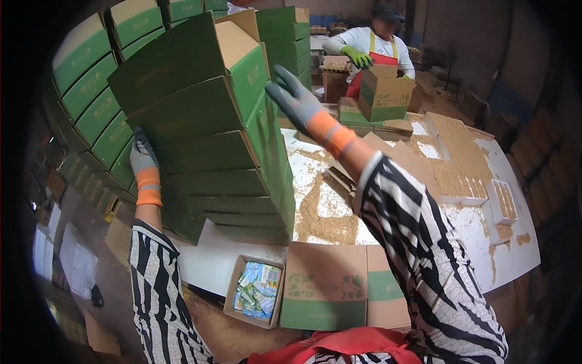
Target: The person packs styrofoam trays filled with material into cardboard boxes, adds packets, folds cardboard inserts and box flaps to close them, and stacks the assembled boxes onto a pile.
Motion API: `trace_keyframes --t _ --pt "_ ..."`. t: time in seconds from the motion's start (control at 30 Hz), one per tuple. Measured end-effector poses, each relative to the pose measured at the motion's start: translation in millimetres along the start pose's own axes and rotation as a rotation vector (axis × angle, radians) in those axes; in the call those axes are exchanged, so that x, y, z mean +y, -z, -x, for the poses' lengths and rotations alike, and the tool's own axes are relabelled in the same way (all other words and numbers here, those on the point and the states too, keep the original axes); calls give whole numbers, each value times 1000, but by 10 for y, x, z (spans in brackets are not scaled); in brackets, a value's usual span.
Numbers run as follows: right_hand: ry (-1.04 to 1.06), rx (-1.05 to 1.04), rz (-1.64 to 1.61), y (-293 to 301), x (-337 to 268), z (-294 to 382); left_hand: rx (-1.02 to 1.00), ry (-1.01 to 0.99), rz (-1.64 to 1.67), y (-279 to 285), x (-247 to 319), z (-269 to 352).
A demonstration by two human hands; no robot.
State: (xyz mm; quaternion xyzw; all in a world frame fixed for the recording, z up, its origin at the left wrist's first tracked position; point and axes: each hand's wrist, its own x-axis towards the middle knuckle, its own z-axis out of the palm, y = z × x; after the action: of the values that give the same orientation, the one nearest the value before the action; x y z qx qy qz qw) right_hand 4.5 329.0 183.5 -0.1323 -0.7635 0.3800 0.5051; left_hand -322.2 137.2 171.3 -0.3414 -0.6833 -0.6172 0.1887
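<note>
A tall stack of green cardboard boxes, the top one with raised flaps, rises in front of me on the left side of the table. My left hand, in a grey and orange glove, lies against the stack's left side, thumb and fingers upward. My right hand, gloved the same way, is at the right side of the upper boxes with fingers extended; whether it touches them is unclear. Flat printed cartons lie at the table's near edge. Beside them stands a small open carton filled with colourful printed packets.
More green boxes are stacked at the left. Across the table, a person in green gloves handles an upright carton on flattened cartons. Sawdust-like material and white trays lie on the right.
</note>
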Motion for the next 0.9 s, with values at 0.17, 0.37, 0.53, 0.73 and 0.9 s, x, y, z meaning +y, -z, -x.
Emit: trace_keyframes --t 0.17,0.37,0.53,0.73,0.9 --pt "-418 53 130 860 46 2444 -127 -435 -17 111 470 1658" --pt "-893 481 640 1744 336 4781 -1173 -411 -307 293 425 3978" --pt "-1186 311 821 1539 292 5240 -1297 -387 -417 66 159 4538" --pt "-1078 359 566 2234 298 5183 -1316 -336 -503 -19 636 5058" --pt "-919 443 606 2515 264 4976 -1259 -261 -460 -29 613 5095"
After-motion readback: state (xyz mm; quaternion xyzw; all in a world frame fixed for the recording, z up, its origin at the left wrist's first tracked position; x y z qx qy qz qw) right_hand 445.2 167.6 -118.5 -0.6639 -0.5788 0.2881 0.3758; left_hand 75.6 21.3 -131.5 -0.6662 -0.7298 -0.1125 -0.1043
